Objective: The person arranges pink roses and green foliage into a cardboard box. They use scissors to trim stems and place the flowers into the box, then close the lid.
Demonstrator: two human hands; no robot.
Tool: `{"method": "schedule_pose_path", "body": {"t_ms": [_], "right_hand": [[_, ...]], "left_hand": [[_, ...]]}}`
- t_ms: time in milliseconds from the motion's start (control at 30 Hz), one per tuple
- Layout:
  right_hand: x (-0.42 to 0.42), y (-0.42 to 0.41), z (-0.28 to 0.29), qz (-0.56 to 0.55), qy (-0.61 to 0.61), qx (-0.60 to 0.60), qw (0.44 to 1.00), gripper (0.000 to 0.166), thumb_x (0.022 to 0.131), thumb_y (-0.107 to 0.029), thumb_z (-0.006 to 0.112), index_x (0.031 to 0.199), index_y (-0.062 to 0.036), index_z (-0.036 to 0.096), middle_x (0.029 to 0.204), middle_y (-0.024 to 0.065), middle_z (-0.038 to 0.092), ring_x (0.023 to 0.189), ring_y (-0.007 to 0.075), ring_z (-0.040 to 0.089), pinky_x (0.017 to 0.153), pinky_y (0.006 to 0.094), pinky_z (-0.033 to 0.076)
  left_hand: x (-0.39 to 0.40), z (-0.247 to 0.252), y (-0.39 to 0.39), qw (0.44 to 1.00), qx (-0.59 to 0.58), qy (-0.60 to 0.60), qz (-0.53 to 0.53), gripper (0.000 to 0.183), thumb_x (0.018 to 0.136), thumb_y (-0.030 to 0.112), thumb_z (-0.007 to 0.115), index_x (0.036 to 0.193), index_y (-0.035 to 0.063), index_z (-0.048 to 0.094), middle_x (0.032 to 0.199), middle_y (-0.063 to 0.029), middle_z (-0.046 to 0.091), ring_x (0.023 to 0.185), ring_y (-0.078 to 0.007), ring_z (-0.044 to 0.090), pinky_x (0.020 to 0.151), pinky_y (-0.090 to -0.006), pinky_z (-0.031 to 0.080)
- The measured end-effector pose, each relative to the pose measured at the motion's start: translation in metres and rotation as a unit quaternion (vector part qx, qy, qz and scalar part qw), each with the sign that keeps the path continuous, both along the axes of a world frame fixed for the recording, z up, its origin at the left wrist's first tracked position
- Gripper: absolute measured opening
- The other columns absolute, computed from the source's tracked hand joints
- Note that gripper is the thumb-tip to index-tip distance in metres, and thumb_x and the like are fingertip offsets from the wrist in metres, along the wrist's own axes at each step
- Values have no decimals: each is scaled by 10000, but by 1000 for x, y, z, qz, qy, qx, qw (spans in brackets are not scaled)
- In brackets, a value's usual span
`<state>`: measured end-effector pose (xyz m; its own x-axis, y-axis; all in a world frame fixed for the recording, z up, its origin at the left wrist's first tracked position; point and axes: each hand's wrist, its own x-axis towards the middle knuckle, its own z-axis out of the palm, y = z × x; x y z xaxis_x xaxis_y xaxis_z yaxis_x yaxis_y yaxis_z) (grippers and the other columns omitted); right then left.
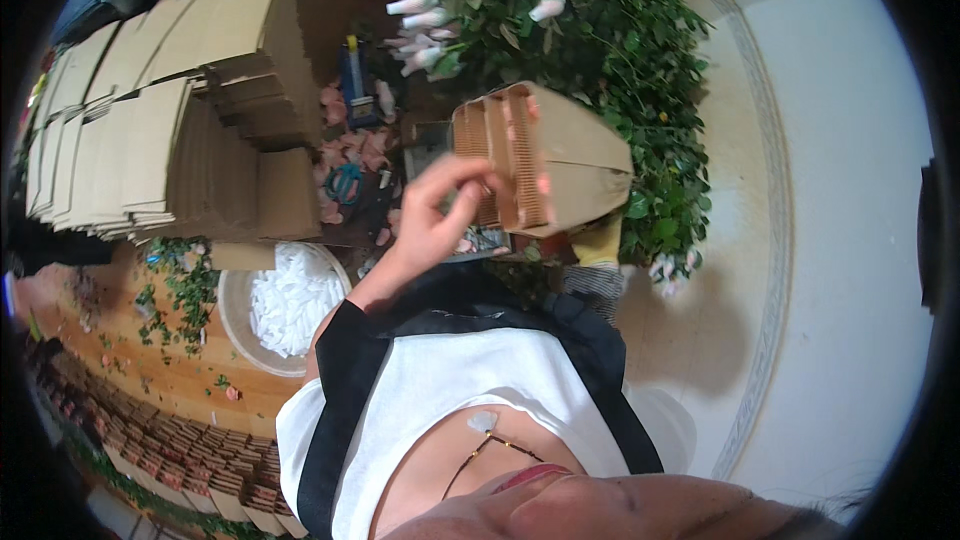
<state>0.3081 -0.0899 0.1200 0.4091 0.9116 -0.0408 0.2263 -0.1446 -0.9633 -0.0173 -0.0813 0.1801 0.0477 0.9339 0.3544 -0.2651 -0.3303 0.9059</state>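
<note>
A wrapped bundle of corrugated cardboard point(585, 157) stands before me at the centre, its ribbed layers facing left, with blurred pink bits, perhaps rose heads, along one layer. My left hand point(450, 202), bare and blurred, is at its left edge with thumb and fingers bent; whether it pinches anything is unclear. My right hand point(598, 244), in a yellow glove with a striped cuff, is under the bundle's lower right side, its fingers hidden, and appears to hold it. Behind the bundle lies a large heap of leafy rose stems point(555, 37), some heads in white sleeves.
Stacked cardboard sheets point(150, 142) rise at the left. Beside them lie teal-handled scissors point(344, 184), pink petals point(364, 150) and a blue tool point(360, 82). A round tub point(232, 315) of white sleeves stands at lower left, near floor cuttings and rows of cardboard-wrapped bundles point(195, 465).
</note>
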Motion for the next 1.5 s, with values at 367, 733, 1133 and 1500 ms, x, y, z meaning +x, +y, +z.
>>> {"method": "schedule_pose_path", "body": {"t_ms": [367, 733, 1133, 1500], "right_hand": [[49, -39, 125, -142, -122, 61, 980, 560, 1022, -453, 563, 1355, -6, 615, 1284, 191, 666, 1149, 300, 638, 944, 392, 538], [61, -52, 133, -186, -139, 57, 971, 572, 1018, -461, 566, 1359, -3, 612, 1295, 198, 660, 1161, 308, 633, 955, 398, 534], [59, -65, 133, -199, -147, 56, 967, 586, 1013, -469, 569, 1363, -1, 608, 1308, 206, 654, 1175, 318, 628, 967, 404, 530], [55, -62, 133, -187, -153, 34, 970, 598, 1009, -476, 571, 1366, 2, 605, 1319, 212, 648, 1188, 326, 624, 977, 410, 526]], "left_hand": [[55, 28, 8, 953, 7, -148, -265, 909, 1016, 119, 611, 1660, 73, -29, 1634, -195, 303, 1393, -259, 488, 1093, -378, 461], [49, 39, 10, 937, 8, -149, -317, 982, 977, 68, 641, 1657, 94, -67, 1650, -205, 277, 1427, -295, 470, 1147, -426, 429], [41, 28, 14, 932, 5, -173, -319, 958, 981, 1, 578, 1660, 111, -88, 1679, -173, 204, 1479, -279, 391, 1180, -435, 382], [-11, -27, 12, 888, -64, -265, -370, 923, 996, -16, 587, 1671, 103, -31, 1695, -111, 194, 1469, -209, 365, 1120, -341, 389]]}}
